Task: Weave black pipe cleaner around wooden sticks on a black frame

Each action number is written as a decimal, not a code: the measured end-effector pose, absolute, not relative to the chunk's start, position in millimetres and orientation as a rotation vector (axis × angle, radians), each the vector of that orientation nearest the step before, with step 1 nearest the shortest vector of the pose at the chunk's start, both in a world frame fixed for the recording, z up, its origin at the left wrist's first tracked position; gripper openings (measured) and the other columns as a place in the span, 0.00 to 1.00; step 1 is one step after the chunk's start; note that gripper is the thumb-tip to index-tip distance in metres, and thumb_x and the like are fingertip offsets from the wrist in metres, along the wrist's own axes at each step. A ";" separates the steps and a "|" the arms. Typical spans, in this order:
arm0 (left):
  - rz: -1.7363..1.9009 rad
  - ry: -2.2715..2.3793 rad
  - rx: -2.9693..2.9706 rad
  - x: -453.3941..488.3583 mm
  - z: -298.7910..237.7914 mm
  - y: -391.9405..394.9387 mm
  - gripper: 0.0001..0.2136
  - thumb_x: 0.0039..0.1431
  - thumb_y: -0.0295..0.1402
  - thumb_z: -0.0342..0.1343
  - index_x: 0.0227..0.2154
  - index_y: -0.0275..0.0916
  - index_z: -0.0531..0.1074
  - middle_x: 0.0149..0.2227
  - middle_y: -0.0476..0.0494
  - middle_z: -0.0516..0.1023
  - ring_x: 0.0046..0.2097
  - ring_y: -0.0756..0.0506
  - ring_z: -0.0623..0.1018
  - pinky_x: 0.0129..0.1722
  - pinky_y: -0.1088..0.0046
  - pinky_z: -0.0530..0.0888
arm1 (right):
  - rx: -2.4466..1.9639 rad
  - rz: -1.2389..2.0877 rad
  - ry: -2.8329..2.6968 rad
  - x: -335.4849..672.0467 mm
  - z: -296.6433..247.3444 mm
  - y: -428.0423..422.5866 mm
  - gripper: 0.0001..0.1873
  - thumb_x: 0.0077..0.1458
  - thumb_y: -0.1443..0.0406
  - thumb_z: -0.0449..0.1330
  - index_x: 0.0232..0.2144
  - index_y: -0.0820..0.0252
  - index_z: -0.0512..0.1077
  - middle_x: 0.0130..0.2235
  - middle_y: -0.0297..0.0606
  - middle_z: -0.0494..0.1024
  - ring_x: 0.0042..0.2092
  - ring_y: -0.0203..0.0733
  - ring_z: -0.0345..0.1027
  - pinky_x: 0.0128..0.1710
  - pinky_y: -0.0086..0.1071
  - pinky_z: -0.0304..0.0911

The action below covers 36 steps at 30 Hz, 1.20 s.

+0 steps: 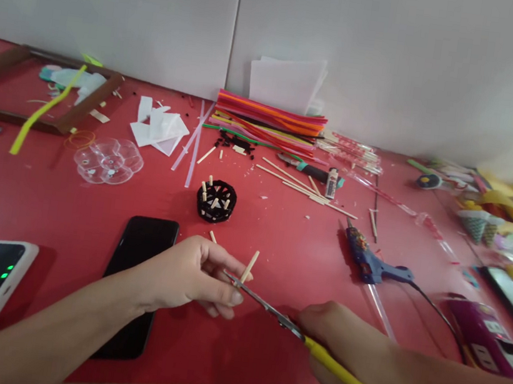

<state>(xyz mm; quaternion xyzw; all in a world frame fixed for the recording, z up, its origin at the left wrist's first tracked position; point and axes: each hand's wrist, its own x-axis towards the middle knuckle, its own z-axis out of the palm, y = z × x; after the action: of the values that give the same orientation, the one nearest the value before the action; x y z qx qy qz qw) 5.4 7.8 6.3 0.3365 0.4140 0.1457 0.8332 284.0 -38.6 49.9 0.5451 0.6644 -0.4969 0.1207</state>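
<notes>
Between the thumb and fingers of my left hand is a short pale wooden stick, its upper end sticking up. My right hand is closed round yellow-handled scissors. Their metal blades reach left to the stick, by my left fingertips; whether they press on it I cannot tell. Beyond my left hand, a small round black frame stands on the red table with several short wooden pegs upright in it. A loose stick piece lies just behind my left hand.
A black phone lies under my left forearm, with a white device further left. To the right are a blue glue gun with its cord and a purple power strip. Pipe cleaners and wooden sticks lie at the back.
</notes>
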 end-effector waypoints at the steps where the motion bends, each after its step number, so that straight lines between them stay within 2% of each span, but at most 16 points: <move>1: 0.306 0.883 0.711 5.1 6.1 8.1 0.23 0.39 0.34 0.78 0.41 0.36 0.82 0.26 0.48 0.84 0.28 0.47 0.85 0.29 0.76 0.78 | 1.602 -1.489 1.875 283.6 49.5 -38.6 0.11 0.49 0.62 0.61 0.18 0.58 0.70 0.18 0.32 0.70 0.23 0.36 0.64 0.21 0.28 0.53; 4: 0.295 0.896 0.706 4.9 5.7 9.6 0.22 0.39 0.33 0.78 0.41 0.36 0.82 0.26 0.47 0.85 0.28 0.47 0.85 0.28 0.77 0.78 | 1.645 -1.662 1.591 279.7 50.2 -36.6 0.19 0.54 0.58 0.59 0.15 0.58 0.68 0.15 0.33 0.66 0.20 0.36 0.63 0.18 0.28 0.49; 6: 0.300 0.904 0.700 5.2 5.3 10.9 0.22 0.39 0.33 0.78 0.41 0.35 0.82 0.26 0.47 0.85 0.28 0.48 0.85 0.28 0.78 0.77 | 1.695 -1.776 1.340 275.6 51.5 -34.1 0.27 0.60 0.55 0.51 0.11 0.57 0.64 0.13 0.35 0.62 0.17 0.35 0.58 0.17 0.30 0.47; 8: 0.314 0.912 0.694 5.7 4.3 11.9 0.22 0.39 0.33 0.78 0.40 0.35 0.82 0.25 0.48 0.85 0.27 0.48 0.85 0.28 0.78 0.77 | 1.750 -1.838 1.174 272.6 51.4 -32.3 0.30 0.62 0.55 0.46 0.10 0.57 0.62 0.13 0.35 0.59 0.16 0.35 0.54 0.16 0.31 0.44; 13: 0.328 0.895 0.690 7.6 1.0 12.4 0.21 0.39 0.32 0.78 0.40 0.36 0.83 0.25 0.49 0.84 0.27 0.49 0.85 0.26 0.79 0.77 | 1.749 -1.789 1.310 276.9 42.0 -35.8 0.24 0.59 0.54 0.54 0.14 0.56 0.68 0.13 0.35 0.63 0.18 0.38 0.60 0.16 0.30 0.48; 16: 0.328 0.892 0.688 8.6 0.3 11.7 0.23 0.39 0.33 0.78 0.41 0.36 0.82 0.24 0.50 0.83 0.27 0.49 0.84 0.28 0.78 0.78 | 1.806 -1.689 1.480 281.4 43.8 -37.7 0.21 0.58 0.54 0.55 0.18 0.54 0.74 0.16 0.38 0.70 0.22 0.43 0.67 0.20 0.33 0.57; 19: 0.331 0.890 0.680 9.6 0.6 11.5 0.27 0.35 0.35 0.80 0.42 0.35 0.82 0.24 0.51 0.82 0.27 0.50 0.83 0.29 0.77 0.78 | 1.819 -1.652 1.728 286.2 52.9 -38.0 0.14 0.56 0.54 0.58 0.25 0.50 0.79 0.24 0.39 0.79 0.31 0.49 0.74 0.26 0.35 0.66; 21: 0.356 0.884 0.685 10.5 1.1 11.6 0.31 0.33 0.36 0.81 0.44 0.35 0.80 0.24 0.51 0.81 0.27 0.49 0.83 0.28 0.77 0.78 | 1.796 -1.636 1.862 291.0 54.6 -39.8 0.11 0.54 0.54 0.60 0.28 0.49 0.80 0.28 0.37 0.81 0.33 0.50 0.75 0.27 0.35 0.68; 24: 0.433 0.877 0.684 12.1 1.8 11.7 0.35 0.34 0.38 0.81 0.48 0.36 0.75 0.24 0.54 0.79 0.27 0.47 0.83 0.29 0.75 0.78 | 1.815 -1.581 1.910 300.0 43.0 -46.1 0.11 0.52 0.53 0.62 0.29 0.50 0.80 0.26 0.36 0.79 0.30 0.46 0.72 0.25 0.34 0.66; 27: 0.507 0.902 0.735 13.2 2.2 10.9 0.28 0.43 0.41 0.78 0.44 0.37 0.72 0.26 0.53 0.78 0.30 0.45 0.84 0.32 0.72 0.79 | 1.824 -1.519 1.977 308.5 25.0 -53.6 0.11 0.50 0.53 0.64 0.27 0.52 0.80 0.24 0.37 0.77 0.28 0.45 0.70 0.24 0.33 0.66; 31: 0.559 1.148 1.309 13.0 0.9 6.9 0.10 0.64 0.40 0.62 0.39 0.38 0.73 0.35 0.45 0.80 0.37 0.45 0.83 0.39 0.67 0.78 | 1.870 -1.479 2.095 313.0 16.9 -58.6 0.10 0.50 0.55 0.63 0.28 0.53 0.80 0.27 0.40 0.79 0.32 0.49 0.71 0.28 0.36 0.69; 34: 0.457 1.327 1.969 12.8 -4.6 3.1 0.09 0.71 0.35 0.52 0.41 0.39 0.75 0.41 0.40 0.81 0.42 0.40 0.81 0.44 0.61 0.76 | 1.832 -1.450 2.092 309.8 21.5 -57.8 0.08 0.50 0.59 0.62 0.27 0.55 0.78 0.27 0.37 0.78 0.30 0.42 0.69 0.26 0.31 0.66; 36: 0.387 1.384 2.215 12.6 -10.7 2.3 0.11 0.72 0.30 0.46 0.43 0.38 0.75 0.41 0.40 0.80 0.40 0.41 0.81 0.42 0.62 0.76 | 1.795 -1.407 2.105 306.9 24.6 -57.4 0.06 0.49 0.61 0.62 0.25 0.57 0.75 0.25 0.34 0.76 0.29 0.38 0.66 0.25 0.27 0.62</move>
<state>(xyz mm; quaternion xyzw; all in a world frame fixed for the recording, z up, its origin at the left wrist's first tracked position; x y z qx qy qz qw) 12.6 2.3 -10.7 0.8126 0.5079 0.1421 0.2479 306.9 -57.4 24.6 0.5783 0.6780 -0.4534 0.0189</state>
